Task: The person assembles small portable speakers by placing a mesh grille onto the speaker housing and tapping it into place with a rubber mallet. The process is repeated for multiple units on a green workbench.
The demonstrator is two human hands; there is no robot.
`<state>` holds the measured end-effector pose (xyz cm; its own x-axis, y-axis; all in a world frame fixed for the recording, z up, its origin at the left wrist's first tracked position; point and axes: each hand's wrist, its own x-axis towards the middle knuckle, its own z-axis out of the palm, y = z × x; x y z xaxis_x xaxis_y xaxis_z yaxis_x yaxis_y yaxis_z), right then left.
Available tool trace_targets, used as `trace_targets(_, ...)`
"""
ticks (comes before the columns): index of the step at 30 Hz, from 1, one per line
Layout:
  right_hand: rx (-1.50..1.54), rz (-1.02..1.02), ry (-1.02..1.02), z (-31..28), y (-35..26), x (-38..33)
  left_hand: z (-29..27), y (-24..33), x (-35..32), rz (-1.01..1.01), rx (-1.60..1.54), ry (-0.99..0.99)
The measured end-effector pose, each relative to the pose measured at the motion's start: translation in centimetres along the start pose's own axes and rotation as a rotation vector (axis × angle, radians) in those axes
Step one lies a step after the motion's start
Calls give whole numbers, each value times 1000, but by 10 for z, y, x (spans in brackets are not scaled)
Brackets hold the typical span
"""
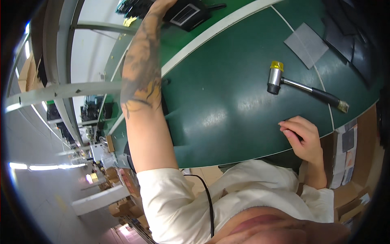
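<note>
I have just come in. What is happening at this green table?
One person is at the green table. The left hand is stretched to the far side, beside a black item with a pale-outlined panel; the picture cuts the hand off, so its grip is unclear. The right hand is loosely curled, visibly holding nothing. A yellow-and-black-faced mallet lies beyond it, near a grey sheet.

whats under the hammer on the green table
The green table shows all around the hammer; a white line disappears beneath its handle and reappears beyond. Anything directly under the head or handle is covered.
</note>
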<state>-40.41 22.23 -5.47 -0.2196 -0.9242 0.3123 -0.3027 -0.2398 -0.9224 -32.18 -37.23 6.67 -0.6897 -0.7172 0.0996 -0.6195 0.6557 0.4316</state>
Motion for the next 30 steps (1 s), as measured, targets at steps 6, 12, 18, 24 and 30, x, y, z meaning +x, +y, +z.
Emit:
trace_targets(6,-31,72,55,-1,-4,-5,-21,79,-64,-410,-402,-171)
trace_targets(12,10,58,-4,0,-4,-6,-118,-30,-234,-354,-145,-252)
trace_targets(18,-34,93,15,0,4,-7,-57,-124,-363,-277,458,-95)
trace_targets(24,-125,119,56,10,-3,1,-53,-105,-378,-71,290,130)
trace_targets(30,-89,100,43,-1,-13,-6,-37,78,-376,347,427,211)
